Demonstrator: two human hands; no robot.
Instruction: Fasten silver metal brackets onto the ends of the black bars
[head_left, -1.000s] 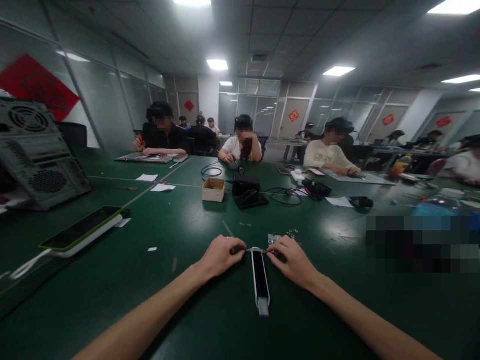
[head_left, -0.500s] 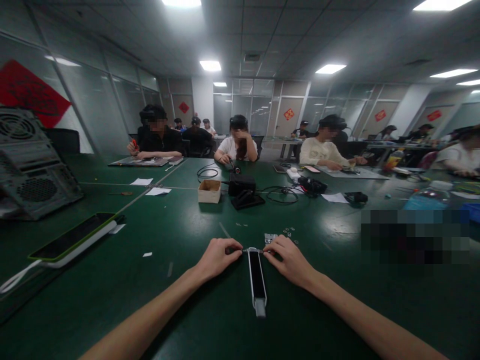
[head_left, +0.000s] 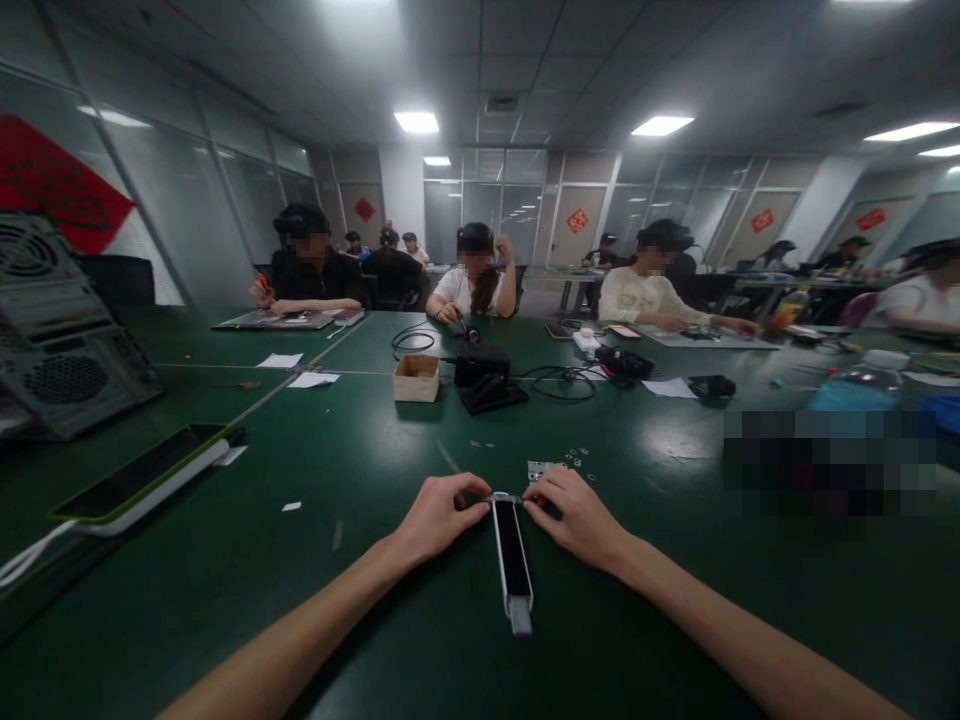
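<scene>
A slim white-rimmed device (head_left: pixel 513 550) with a long black face lies lengthwise on the green table in front of me, its grey end towards me. At its far end, a thin metallic piece runs crosswise. My left hand (head_left: pixel 442 518) is closed in a pinch at the left side of that end. On the right side, my right hand (head_left: pixel 571 515) pinches with thumb and forefinger. What exactly sits between the fingertips is too small to make out. Just beyond my right hand lies a small metal plate (head_left: pixel 538 468), partly hidden, with several small rings (head_left: pixel 575 457) near it.
Farther off stand an open cardboard box (head_left: pixel 416 379) and a black box-shaped unit (head_left: pixel 481 366) with cables. A phone-like device (head_left: pixel 142 472) and a computer case (head_left: pixel 71 340) are at the left. A water bottle (head_left: pixel 862 385) stands at the right. Co-workers sit across the table.
Both hands have shifted slightly, with the fingertips closer to the device's far end. Across the table, one person's hand has left their face, and another person's arm reaches farther right.
</scene>
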